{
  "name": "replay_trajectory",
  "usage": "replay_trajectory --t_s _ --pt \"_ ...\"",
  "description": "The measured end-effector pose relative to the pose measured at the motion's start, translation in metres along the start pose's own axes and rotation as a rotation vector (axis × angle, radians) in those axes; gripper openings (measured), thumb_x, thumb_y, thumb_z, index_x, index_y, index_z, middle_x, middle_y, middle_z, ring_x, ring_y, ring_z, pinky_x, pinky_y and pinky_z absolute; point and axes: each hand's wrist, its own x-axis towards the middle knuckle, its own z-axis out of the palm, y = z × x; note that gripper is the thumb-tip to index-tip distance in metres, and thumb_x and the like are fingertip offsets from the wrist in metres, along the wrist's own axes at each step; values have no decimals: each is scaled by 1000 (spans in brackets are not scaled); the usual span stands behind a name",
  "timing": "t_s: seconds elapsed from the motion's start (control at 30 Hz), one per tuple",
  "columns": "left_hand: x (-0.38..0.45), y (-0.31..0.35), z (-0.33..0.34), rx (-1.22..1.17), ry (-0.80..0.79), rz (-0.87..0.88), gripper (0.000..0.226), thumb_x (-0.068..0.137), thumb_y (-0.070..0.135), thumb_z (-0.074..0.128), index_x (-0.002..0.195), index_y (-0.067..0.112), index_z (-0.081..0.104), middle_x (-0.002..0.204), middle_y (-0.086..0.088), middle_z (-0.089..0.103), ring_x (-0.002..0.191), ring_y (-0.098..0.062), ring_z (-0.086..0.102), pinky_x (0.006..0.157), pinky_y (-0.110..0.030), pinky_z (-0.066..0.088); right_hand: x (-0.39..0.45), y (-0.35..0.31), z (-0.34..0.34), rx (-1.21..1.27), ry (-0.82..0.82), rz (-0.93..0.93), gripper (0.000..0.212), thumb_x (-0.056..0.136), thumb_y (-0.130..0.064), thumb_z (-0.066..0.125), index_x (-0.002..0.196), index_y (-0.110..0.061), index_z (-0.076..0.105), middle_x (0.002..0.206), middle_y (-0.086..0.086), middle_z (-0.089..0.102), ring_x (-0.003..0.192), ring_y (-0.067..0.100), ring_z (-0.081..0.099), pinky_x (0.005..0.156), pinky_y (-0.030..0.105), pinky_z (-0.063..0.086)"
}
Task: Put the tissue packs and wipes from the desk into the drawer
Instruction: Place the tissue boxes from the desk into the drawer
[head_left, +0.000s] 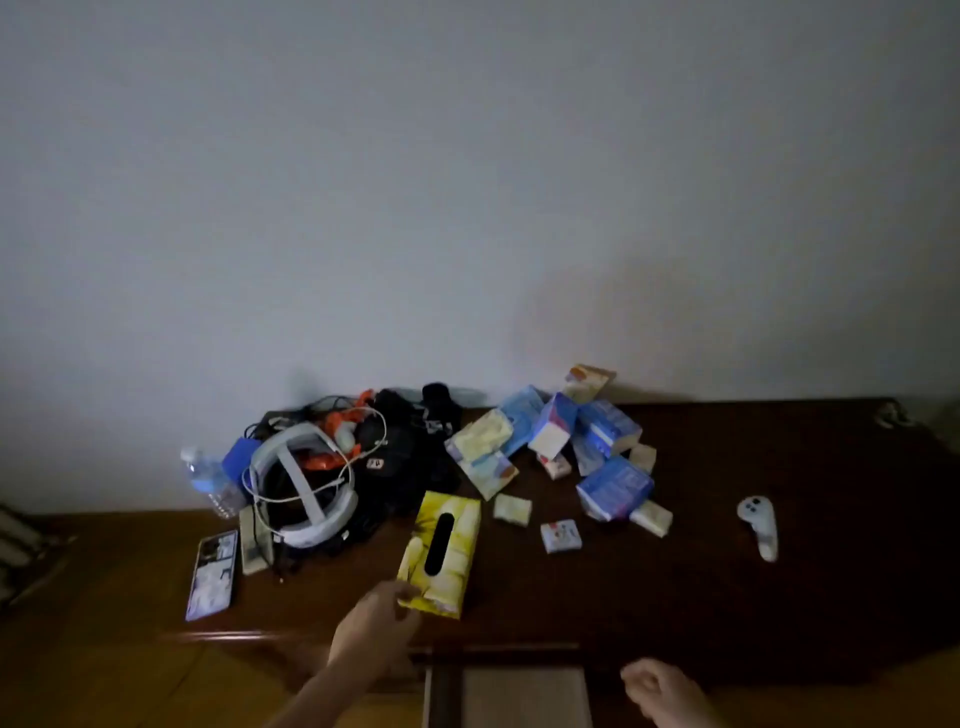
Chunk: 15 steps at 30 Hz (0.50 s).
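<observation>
A yellow tissue pack (441, 553) with a dark oval slot lies on the dark wooden desk (727, 587), near its front edge. My left hand (376, 631) grips its near corner. My right hand (657, 688) hovers low at the front, fingers loosely curled, holding nothing. Below the desk edge the drawer (524, 696) stands pulled out, its pale bottom showing. Further back lies a heap of tissue packs and wipes: blue packs (613, 488), a pale yellow pack (480, 441), and several small packs such as one by the middle (560, 535).
A tangle at the back left holds a white headset (301, 488), cables and black items. A water bottle (210, 480) and a phone (213, 574) lie left. A white controller (759, 525) lies at the right. A pale wall rises behind.
</observation>
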Motion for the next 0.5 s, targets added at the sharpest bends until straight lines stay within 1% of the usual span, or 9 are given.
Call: replay_trajectory --t_s 0.07,0.1,0.17,0.23,0.3,0.37,0.43,0.5 --pt "30 19 8 80 -9 105 39 87 41 61 125 37 58 132 10 53 123 -11 49 91 -33 48 25 -32 6 -74 -30 -35 17 97 -32 63 113 -33 65 117 -12 66 102 -2 61 99 27 51" --pt "46 27 14 130 -30 120 45 87 42 61 131 33 55 139 7 47 131 -15 41 96 -36 46 37 -41 10 -94 -64 -74 25 98 -34 60 123 -31 62 120 -11 63 105 0 59 97 26 49" --pt "74 41 30 211 -66 81 62 87 46 61 143 26 44 154 1 31 143 -23 24 106 -46 38 60 -61 16 -132 -52 -102 38 99 -35 58 137 -30 53 130 -8 56 109 3 55 93 24 46" --pt "99 39 58 305 -122 38 82 87 55 58 155 23 24 164 -4 8 150 -29 7 113 -57 25 82 -76 23 -150 -26 -132 47 99 -34 59 143 -30 46 139 -4 50 114 7 54 90 24 45" --pt "123 31 83 382 -141 42 97 88 66 53 159 27 0 165 -2 -17 152 -31 -9 113 -67 13 109 -94 24 -179 -2 -174 55 97 -33 61 148 -30 40 145 -1 46 123 13 53 92 27 46" --pt "144 20 105 408 -154 31 102 87 73 47 156 33 -15 162 0 -30 151 -30 -17 111 -72 7 138 -109 20 -222 49 -187 62 96 -32 63 151 -30 35 150 1 41 133 18 47 98 32 46" --pt "157 9 127 413 -128 -9 99 87 78 37 155 34 -20 161 0 -33 150 -29 -22 110 -74 6 168 -116 13 -251 129 -181 68 95 -33 64 154 -29 31 155 3 35 139 24 40 104 40 44" --pt "163 0 148 433 -32 -37 92 89 77 29 155 33 -20 162 0 -31 149 -28 -24 109 -74 6 197 -119 5 -237 230 -159 68 96 -36 62 154 -28 28 157 6 31 140 29 37 106 46 42"
